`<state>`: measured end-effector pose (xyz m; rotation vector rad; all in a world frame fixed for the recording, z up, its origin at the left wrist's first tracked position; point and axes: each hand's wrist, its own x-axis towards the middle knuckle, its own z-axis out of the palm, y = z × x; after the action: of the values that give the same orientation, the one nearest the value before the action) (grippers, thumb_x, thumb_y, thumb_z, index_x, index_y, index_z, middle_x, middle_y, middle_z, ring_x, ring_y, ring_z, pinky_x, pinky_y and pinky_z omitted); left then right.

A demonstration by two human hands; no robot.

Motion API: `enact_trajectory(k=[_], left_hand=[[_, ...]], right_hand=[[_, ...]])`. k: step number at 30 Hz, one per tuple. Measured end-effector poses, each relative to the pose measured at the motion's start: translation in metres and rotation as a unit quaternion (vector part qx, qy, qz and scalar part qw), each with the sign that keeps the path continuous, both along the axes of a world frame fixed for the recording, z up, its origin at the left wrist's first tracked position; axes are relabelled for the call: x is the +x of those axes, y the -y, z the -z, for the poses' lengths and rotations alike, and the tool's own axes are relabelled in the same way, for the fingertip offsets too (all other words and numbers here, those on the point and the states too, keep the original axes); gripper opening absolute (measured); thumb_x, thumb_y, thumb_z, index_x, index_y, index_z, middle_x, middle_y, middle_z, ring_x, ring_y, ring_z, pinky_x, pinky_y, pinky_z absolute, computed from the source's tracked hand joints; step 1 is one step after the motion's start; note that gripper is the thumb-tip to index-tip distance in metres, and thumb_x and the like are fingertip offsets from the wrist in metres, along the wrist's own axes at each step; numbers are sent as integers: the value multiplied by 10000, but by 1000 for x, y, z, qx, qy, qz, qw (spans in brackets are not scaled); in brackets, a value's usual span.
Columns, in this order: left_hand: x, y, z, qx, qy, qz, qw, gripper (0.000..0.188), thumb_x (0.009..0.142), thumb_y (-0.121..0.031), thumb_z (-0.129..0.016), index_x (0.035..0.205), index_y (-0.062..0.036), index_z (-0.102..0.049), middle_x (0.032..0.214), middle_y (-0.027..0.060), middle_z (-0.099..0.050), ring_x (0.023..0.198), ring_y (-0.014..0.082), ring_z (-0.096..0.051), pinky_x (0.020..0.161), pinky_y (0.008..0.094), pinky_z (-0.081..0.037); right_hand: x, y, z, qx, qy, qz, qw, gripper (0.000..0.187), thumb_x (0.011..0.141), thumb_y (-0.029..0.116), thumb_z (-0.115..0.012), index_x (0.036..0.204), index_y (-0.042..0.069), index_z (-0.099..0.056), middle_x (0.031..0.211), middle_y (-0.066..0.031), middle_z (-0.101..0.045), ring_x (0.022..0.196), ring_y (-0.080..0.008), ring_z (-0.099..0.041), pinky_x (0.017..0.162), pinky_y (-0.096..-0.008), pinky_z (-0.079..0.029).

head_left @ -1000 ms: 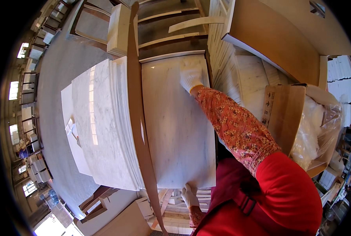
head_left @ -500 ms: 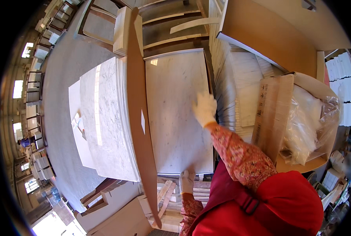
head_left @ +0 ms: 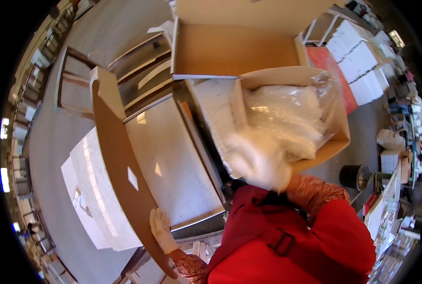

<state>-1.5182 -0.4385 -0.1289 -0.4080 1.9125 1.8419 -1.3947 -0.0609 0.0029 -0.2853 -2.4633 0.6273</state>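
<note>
My left hand (head_left: 162,230), in a white glove, lies with its fingers stretched against the tall brown board (head_left: 121,161), close to its near end. Just right of that board is a pale polished marble slab (head_left: 168,161); its near edge is beside my left fingers. Motion smears my gloved right hand (head_left: 260,158), so its fingers cannot be made out. It is in front of the cardboard box (head_left: 331,147), which holds crumpled clear plastic (head_left: 286,113). Whether the right hand touches the box or the plastic cannot be told.
Left of the board leans a stack of marble slabs (head_left: 102,194). A bigger open carton (head_left: 234,49) stands at the far side, near a slatted rack (head_left: 145,71). White stacked packs (head_left: 357,61) and a dark drum (head_left: 354,176) are to the right.
My right hand has left the marble slab and swung right toward the box with plastic. My left hand has gone from the slab's near edge to the brown board. The view has turned right.
</note>
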Motion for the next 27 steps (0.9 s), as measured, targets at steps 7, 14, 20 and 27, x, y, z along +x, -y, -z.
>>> enact_trajectory(k=[7, 14, 20, 27], left_hand=[[4, -6, -17, -30, -10, 106, 994, 581, 1047, -347, -464, 1493, 14, -373, 1501, 243, -427, 1394, 369, -426, 1157, 406, -334], [-8, 33, 11, 67, -37, 101, 992, 561, 1035, -350, -497, 1470, -4, -423, 1403, 190, -522, 1291, 294, -521, 1082, 351, -408], [-40, 13, 20, 112, -23, 94, 989, 680, 1059, -521, -358, 1508, -11, -365, 1497, 293, -414, 1316, 424, -494, 1121, 486, -370], [-43, 51, 54, 200, 104, 47, 973, 792, 1012, -635, -342, 1587, -105, -214, 1561, 254, -334, 1327, 472, -449, 1090, 517, -396]], right_hand=[[138, -222, 39, 154, 233, 703, 654, 742, 845, 498, -686, 1405, 60, -475, 1118, -146, -643, 1006, -360, -632, 865, -472, -499], [80, -174, 17, -230, -209, 327, 892, 241, 933, 174, -660, 1070, -17, -716, 1022, -123, -741, 918, -178, -685, 824, -310, -537], [-55, 107, 38, 31, 159, -259, 952, 156, 826, 124, -661, 926, 211, -744, 762, -124, -614, 730, -274, -638, 633, -410, -502], [-100, 156, 277, 208, 154, -503, 825, 229, 767, 124, -655, 922, 256, -759, 1039, -48, -654, 977, -280, -610, 821, -410, -484]])
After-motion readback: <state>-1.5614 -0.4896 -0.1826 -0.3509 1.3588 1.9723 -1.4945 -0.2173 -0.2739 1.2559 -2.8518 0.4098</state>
